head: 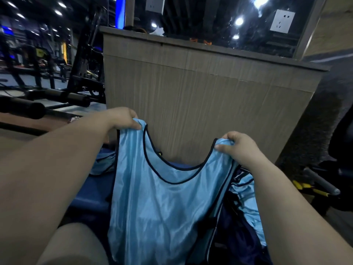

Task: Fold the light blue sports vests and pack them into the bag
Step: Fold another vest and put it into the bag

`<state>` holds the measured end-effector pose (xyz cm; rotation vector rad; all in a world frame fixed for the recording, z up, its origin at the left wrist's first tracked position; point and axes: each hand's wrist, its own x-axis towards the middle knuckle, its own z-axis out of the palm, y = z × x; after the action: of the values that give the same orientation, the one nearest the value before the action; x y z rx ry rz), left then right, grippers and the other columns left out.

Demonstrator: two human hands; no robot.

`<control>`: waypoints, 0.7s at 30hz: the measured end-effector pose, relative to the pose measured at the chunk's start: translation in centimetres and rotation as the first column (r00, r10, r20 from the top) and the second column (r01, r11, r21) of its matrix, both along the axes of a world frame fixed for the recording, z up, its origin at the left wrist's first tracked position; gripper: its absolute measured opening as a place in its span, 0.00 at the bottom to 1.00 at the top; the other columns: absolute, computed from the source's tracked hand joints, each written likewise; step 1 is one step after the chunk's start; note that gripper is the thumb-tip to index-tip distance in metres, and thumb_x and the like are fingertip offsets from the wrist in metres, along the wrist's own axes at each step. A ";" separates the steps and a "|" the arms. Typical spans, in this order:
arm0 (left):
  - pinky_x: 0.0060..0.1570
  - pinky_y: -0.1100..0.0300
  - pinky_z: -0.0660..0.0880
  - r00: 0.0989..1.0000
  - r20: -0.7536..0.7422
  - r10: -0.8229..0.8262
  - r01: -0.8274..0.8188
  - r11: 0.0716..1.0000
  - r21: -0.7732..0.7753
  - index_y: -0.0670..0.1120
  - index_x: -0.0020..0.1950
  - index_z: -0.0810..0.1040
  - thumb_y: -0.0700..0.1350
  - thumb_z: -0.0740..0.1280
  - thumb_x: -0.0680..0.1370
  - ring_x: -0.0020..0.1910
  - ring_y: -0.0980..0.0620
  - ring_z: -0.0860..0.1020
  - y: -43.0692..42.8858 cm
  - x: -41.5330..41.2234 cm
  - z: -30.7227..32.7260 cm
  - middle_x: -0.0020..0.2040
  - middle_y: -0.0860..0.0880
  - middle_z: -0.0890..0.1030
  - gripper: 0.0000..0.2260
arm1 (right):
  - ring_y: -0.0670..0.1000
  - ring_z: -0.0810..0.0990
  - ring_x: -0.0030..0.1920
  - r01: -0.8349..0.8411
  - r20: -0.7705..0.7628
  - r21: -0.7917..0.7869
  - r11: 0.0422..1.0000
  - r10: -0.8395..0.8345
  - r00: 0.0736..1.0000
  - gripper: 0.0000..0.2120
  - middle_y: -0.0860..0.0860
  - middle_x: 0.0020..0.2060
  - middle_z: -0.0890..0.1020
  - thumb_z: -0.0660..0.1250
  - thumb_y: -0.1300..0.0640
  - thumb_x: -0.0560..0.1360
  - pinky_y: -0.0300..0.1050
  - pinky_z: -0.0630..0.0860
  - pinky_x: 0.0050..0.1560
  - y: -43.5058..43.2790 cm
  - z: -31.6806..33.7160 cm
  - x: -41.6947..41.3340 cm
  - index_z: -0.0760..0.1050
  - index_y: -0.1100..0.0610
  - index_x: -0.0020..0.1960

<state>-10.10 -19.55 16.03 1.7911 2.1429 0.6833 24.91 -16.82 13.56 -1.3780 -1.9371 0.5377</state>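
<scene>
A big wood wall (200, 104) is standing right in front, close behind the vest (162, 207). Dark gym machines (57, 73) are standing off to the left. The light blue vest with dark edges is hanging in the middle, over a blue bench (91, 192). More vests are lying in a left heap (103, 163) and a right heap (246, 194). Some dark blue cloth (238, 241) is lying by the right heap; I cannot tell if it is the bag. The left hand (124, 119) is pinching one vest strap with curled fingers. The right hand (236, 146) is pinching the other strap. White sockets (282, 21) are sitting up high.
</scene>
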 end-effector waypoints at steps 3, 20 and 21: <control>0.59 0.48 0.75 0.991 0.128 -0.047 0.054 0.997 -0.051 0.46 0.45 0.79 0.52 0.74 0.73 0.53 0.44 0.80 0.0 0.6 -0.1 0.51 0.44 0.82 0.11 | 0.54 0.83 0.38 0.064 -0.027 0.014 0.998 -0.064 0.998 0.09 0.52 0.37 0.84 0.77 0.49 0.70 0.52 0.80 0.42 0.2 0.3 0.4 0.79 0.52 0.39; 0.53 0.55 0.74 0.915 0.372 -0.157 0.138 0.987 0.079 0.48 0.48 0.79 0.54 0.70 0.76 0.52 0.49 0.78 0.4 5.2 1.2 0.51 0.49 0.80 0.10 | 0.56 0.77 0.37 -0.172 -0.346 -0.139 0.975 0.115 0.931 0.18 0.55 0.48 0.82 0.64 0.62 0.77 0.50 0.75 0.42 -1.0 2.1 -0.1 0.79 0.42 0.59; 0.51 0.56 0.75 0.900 0.400 -0.175 0.154 0.985 0.084 0.48 0.48 0.79 0.54 0.70 0.76 0.50 0.49 0.79 0.4 5.8 1.3 0.50 0.48 0.81 0.10 | 0.56 0.75 0.36 -0.195 -0.365 -0.131 0.972 0.135 0.921 0.19 0.55 0.45 0.82 0.63 0.63 0.77 0.50 0.73 0.40 -1.3 2.3 -0.7 0.79 0.42 0.59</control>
<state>-4.33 -19.17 17.33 1.6523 1.6950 0.9752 24.26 -18.13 15.84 -1.1245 -1.7486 0.9785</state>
